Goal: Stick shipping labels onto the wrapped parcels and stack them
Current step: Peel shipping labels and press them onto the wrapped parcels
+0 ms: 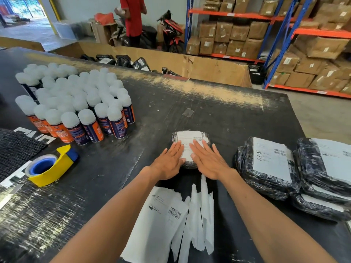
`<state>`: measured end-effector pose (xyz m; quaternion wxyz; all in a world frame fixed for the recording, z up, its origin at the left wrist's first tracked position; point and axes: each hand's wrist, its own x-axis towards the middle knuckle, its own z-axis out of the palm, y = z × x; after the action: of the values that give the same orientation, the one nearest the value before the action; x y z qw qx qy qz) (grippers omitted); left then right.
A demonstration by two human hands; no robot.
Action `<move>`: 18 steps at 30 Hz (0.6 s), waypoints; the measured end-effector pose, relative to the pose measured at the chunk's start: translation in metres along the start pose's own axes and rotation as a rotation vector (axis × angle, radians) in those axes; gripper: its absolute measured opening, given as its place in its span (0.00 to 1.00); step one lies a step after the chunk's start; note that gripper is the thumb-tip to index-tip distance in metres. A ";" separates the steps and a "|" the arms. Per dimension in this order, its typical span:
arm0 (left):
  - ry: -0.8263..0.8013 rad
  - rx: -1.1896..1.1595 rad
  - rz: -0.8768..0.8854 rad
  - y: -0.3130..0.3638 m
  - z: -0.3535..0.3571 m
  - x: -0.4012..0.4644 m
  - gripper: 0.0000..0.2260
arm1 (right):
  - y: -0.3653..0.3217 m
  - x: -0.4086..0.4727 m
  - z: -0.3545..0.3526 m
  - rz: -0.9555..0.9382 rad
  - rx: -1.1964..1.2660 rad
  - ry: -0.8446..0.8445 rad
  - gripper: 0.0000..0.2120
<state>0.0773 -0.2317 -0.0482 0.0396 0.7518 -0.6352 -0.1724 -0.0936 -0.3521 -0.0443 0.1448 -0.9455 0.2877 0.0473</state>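
Black-wrapped parcel (190, 149) under both palms | left hand (170, 161), right hand (209, 160) flat, gripping nothing, pressing shipping label (188, 144) | labelled stacks (269, 168) rightward, nearer right hand

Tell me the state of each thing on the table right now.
Parcel: wrapped, label on, lying under both hands.
Left hand: flat, pressing the label.
Right hand: flat, pressing the label.
Labelled parcels: stacked at right.
Loose labels: piled, unused.
Tape dispenser: idle.
Spray cans: upright, capped.
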 end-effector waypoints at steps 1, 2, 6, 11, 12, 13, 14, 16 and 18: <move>-0.005 0.005 -0.005 0.001 0.000 0.000 0.28 | 0.000 0.007 -0.001 0.013 -0.006 -0.005 0.27; -0.009 0.012 -0.007 0.001 -0.001 0.001 0.28 | 0.000 0.014 -0.003 0.028 -0.009 -0.010 0.27; -0.035 0.041 -0.011 0.002 -0.005 0.001 0.28 | 0.004 0.035 -0.010 0.122 0.006 -0.019 0.27; -0.056 0.034 -0.013 0.001 -0.006 0.002 0.28 | 0.011 0.049 -0.014 0.213 0.035 0.011 0.27; -0.064 0.034 -0.013 0.001 -0.006 0.002 0.28 | 0.013 0.051 -0.015 0.237 0.043 0.018 0.27; -0.070 0.035 -0.011 0.001 -0.007 0.003 0.28 | 0.014 0.052 -0.017 0.268 0.053 0.025 0.27; -0.071 0.040 -0.010 0.001 -0.008 0.003 0.28 | 0.014 0.053 -0.018 0.296 0.061 0.034 0.27; -0.007 0.073 -0.014 0.001 -0.009 0.004 0.26 | 0.012 0.049 -0.019 0.291 0.061 0.069 0.28; 0.172 0.118 -0.019 0.003 -0.006 0.006 0.25 | 0.009 0.038 -0.013 0.186 0.086 0.121 0.27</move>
<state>0.0774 -0.2394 -0.0430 0.0481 0.7709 -0.6313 -0.0697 -0.0670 -0.3828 -0.0409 0.1626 -0.9088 0.3842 -0.0089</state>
